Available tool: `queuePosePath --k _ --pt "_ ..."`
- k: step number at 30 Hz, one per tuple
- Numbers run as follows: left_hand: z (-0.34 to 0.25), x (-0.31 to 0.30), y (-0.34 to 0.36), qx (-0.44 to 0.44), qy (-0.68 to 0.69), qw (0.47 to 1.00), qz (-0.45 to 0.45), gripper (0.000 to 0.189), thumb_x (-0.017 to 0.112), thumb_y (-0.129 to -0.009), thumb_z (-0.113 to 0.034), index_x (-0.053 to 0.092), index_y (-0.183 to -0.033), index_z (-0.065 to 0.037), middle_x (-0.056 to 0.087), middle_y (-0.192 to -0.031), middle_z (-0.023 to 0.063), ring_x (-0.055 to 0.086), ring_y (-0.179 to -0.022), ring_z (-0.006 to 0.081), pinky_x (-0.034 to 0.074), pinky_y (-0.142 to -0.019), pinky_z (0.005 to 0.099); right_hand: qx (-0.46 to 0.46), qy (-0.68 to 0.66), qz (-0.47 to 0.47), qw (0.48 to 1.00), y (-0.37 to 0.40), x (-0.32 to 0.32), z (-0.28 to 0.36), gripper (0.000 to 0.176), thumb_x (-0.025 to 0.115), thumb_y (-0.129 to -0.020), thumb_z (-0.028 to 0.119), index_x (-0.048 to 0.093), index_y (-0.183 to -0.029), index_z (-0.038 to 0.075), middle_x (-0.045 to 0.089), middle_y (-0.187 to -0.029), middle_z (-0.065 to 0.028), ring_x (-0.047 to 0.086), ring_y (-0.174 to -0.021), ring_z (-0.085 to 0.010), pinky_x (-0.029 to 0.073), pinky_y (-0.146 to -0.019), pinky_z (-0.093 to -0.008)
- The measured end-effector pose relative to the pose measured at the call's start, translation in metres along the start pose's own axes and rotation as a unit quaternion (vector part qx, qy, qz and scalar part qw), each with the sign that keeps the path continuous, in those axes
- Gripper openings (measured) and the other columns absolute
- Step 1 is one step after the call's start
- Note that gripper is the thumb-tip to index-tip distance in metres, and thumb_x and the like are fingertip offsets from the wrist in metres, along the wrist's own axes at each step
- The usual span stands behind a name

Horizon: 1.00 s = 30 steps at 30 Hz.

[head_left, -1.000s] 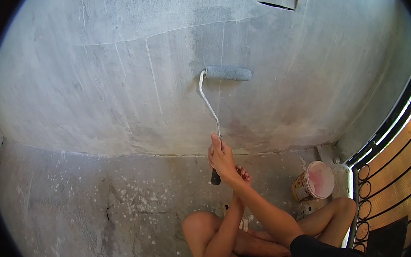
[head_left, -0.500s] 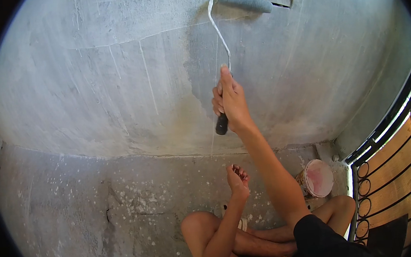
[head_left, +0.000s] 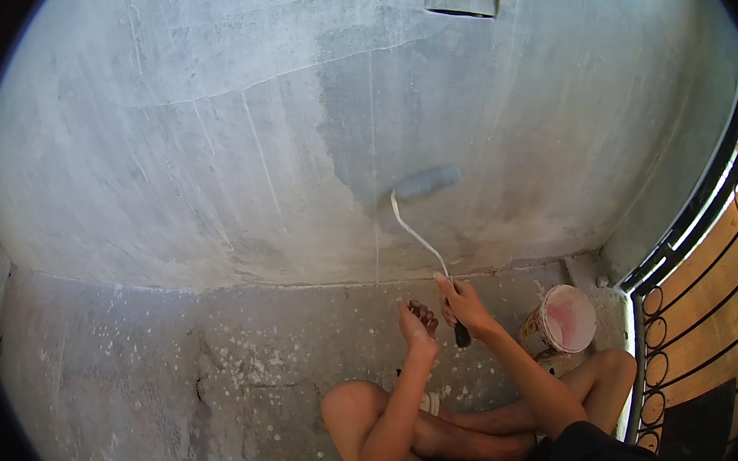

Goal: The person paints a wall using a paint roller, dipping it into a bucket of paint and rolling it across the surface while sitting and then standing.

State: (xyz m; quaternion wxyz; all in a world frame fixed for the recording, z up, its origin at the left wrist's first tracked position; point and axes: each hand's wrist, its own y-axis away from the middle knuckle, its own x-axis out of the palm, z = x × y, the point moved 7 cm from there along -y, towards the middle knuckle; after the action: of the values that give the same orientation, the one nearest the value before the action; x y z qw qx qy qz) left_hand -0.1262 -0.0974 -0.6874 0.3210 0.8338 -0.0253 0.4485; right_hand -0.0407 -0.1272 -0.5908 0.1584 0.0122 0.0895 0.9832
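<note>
Head view: roller (head_left: 424, 183) held, bucket (head_left: 535, 330) perhaps pink-stained inside

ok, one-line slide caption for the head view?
Seated person's right hand holds a paint roller against the grey wall; left hand loosely curled beside it; paint bucket at right.

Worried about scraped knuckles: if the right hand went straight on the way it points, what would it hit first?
The right hand would likely meet the wall below its roller; depth is unclear.
</note>
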Motion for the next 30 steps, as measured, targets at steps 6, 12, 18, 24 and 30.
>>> queuePosePath --k 6,12,18,24,30 --pt "0.017 -0.003 -0.011 -0.013 -0.04 0.999 0.022 0.023 0.047 -0.091 -0.033 0.045 -0.076 -0.015 0.037 -0.063 -0.0024 0.038 -0.056 0.0109 0.031 -0.049 0.0264 -0.016 0.048 -0.1 0.994 0.045 -0.089 0.014 0.047 0.058 -0.091 0.048 0.054 -0.072 0.005 0.046 -0.056 0.0022 0.042 -0.044 -0.0071 0.033 -0.041 -0.0247" --pt "0.032 -0.004 -0.014 -0.013 -0.129 0.991 0.02 0.025 0.046 -0.092 -0.035 0.045 -0.077 -0.015 0.036 -0.063 -0.0026 0.037 -0.056 0.0108 0.03 -0.049 0.0264 -0.151 0.07 -0.133 0.977 0.049 -0.207 0.113 0.052 0.038 -0.1 0.048 0.053 -0.077 0.003 0.045 -0.053 0.0003 0.04 -0.04 -0.0085 0.033 -0.039 -0.0249" --pt "0.04 -0.012 -0.024 0.002 -0.22 0.976 -0.01 0.025 0.046 -0.092 -0.036 0.044 -0.079 -0.016 0.036 -0.065 -0.0026 0.035 -0.057 0.0105 0.029 -0.051 0.0264 -0.087 0.034 -0.127 0.988 0.03 -0.249 0.054 0.053 0.04 -0.098 0.053 0.054 -0.076 0.006 0.044 -0.055 0.0013 0.041 -0.044 -0.0079 0.034 -0.042 -0.0257" --pt "0.038 -0.01 -0.02 0.02 -0.265 0.964 0.027 0.025 0.045 -0.092 -0.039 0.045 -0.08 -0.017 0.034 -0.068 -0.0029 0.033 -0.06 0.0111 0.03 -0.054 0.0267 0.031 -0.134 -0.081 0.987 0.052 -0.178 -0.019 0.054 0.043 -0.094 0.059 0.045 -0.073 0.009 0.041 -0.055 0.0013 0.039 -0.043 -0.0095 0.034 -0.042 -0.0264" --pt "0.043 -0.014 -0.016 0.002 -0.278 0.96 0.042 0.025 0.046 -0.092 -0.039 0.045 -0.081 -0.016 0.034 -0.068 -0.0025 0.033 -0.06 0.0113 0.03 -0.055 0.027 0.107 -0.188 -0.062 0.974 0.071 -0.154 -0.028 0.053 0.041 -0.094 0.061 0.04 -0.075 0.011 0.035 -0.054 0.0016 0.034 -0.043 -0.0094 0.033 -0.041 -0.0258"
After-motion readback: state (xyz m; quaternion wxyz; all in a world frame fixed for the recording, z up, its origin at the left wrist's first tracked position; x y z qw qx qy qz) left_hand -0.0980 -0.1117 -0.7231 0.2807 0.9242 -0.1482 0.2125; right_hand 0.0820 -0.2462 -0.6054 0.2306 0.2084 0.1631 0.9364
